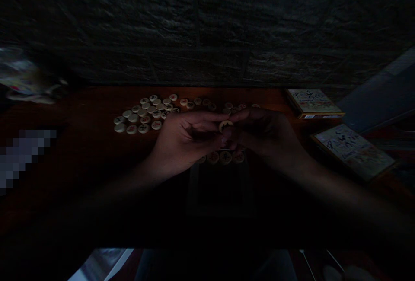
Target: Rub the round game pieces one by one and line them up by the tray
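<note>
Both hands meet above the middle of the table, around a round xiangqi piece [226, 124] with a dark character on its face. My left hand [184, 136] comes in from the left, its fingers and thumb closed toward the piece. My right hand [269, 134] is closed on the piece from the other side, its thumb near the lower edge. Just below the hands, a row of xiangqi pieces [225, 157] lies at the far end of a dark open box [191, 190]. The fingers partly hide the held piece and the pieces behind.
Many loose xiangqi pieces [144, 119], with red or dark characters, spread over the wooden table [97, 103] on the left and behind the hands. Two printed boxes [313, 103] lie at the right. A stone wall [194, 26] rises behind; a blurred plastic bag [22, 73] sits far left.
</note>
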The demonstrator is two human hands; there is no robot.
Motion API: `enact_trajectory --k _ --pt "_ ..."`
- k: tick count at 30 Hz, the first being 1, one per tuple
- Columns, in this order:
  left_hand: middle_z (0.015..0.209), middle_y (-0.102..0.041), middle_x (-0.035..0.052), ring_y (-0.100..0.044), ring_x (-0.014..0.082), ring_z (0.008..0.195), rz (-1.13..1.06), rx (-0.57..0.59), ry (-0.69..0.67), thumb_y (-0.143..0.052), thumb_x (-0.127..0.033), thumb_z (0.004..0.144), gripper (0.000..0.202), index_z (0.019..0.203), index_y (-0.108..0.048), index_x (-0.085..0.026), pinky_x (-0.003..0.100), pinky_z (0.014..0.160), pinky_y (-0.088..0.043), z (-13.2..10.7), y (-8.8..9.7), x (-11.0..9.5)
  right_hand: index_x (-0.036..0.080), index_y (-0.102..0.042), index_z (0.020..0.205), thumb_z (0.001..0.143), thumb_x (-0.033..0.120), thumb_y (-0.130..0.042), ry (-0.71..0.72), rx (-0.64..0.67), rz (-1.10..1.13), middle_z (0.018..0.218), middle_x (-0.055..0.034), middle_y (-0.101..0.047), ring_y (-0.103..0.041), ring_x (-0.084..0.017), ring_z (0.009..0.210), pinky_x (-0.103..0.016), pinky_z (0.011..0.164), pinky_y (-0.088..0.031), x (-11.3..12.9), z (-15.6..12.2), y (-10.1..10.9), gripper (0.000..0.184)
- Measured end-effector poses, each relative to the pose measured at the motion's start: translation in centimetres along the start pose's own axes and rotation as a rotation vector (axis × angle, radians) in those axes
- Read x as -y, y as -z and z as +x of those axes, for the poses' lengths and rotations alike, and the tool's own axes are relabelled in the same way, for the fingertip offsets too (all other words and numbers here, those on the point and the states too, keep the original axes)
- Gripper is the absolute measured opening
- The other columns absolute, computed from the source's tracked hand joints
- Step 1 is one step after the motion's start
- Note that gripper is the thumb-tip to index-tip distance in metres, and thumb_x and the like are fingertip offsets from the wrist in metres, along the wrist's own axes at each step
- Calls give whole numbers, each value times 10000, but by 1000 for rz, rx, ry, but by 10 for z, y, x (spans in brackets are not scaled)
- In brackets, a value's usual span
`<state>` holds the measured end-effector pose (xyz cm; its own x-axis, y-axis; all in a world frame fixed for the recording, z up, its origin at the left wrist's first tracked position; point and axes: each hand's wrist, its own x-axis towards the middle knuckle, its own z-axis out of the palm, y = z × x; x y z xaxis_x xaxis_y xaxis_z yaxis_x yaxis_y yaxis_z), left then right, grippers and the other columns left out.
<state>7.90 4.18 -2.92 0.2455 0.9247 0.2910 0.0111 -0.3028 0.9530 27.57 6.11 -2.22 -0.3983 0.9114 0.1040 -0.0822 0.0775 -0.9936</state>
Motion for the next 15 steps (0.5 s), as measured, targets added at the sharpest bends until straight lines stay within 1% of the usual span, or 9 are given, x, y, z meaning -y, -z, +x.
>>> enact_trajectory --k 3,6,9,12,15 --pt "914 -838 24 -812 190 804 -2 -2 26 -817 -156 852 275 1121 -766 -177 258 733 -664 0 -1 -2 151 -743 912 760 309 -909 8 -20 -20 706 0 -746 -681 -108 564 -185 504 -561 1 0 -1 275" --pt "913 -833 39 -810 193 802 -9 -26 42 -799 -185 873 215 1084 -760 -164 274 748 -665 0 -1 -3 151 -747 929 765 331 -903 15 -38 -45 743 -9 -749 -683 -113 577 -196 507 -567 1 0 -2 289" --pt "910 -831 39 -807 189 798 -11 -42 41 -806 -198 868 204 1065 -762 -166 274 748 -663 -1 0 -2 156 -749 928 775 366 -891 31 -38 -57 759 -14 -748 -682 -119 573 -212 499 -569 1 -1 -2 296" --pt "907 -831 36 -806 189 795 -7 -47 36 -810 -193 864 197 1057 -771 -177 276 748 -665 -1 -1 -1 161 -748 877 802 409 -863 45 -36 -69 754 -20 -742 -687 -127 588 -223 506 -569 2 -1 -2 284" --pt "948 -836 42 -811 199 828 -2 -51 27 -814 -197 863 198 1058 -780 -186 295 785 -674 -1 -1 -1 175 -752 861 806 425 -856 54 -43 -100 745 -17 -739 -676 -129 582 -228 499 -556 4 -1 -2 276"
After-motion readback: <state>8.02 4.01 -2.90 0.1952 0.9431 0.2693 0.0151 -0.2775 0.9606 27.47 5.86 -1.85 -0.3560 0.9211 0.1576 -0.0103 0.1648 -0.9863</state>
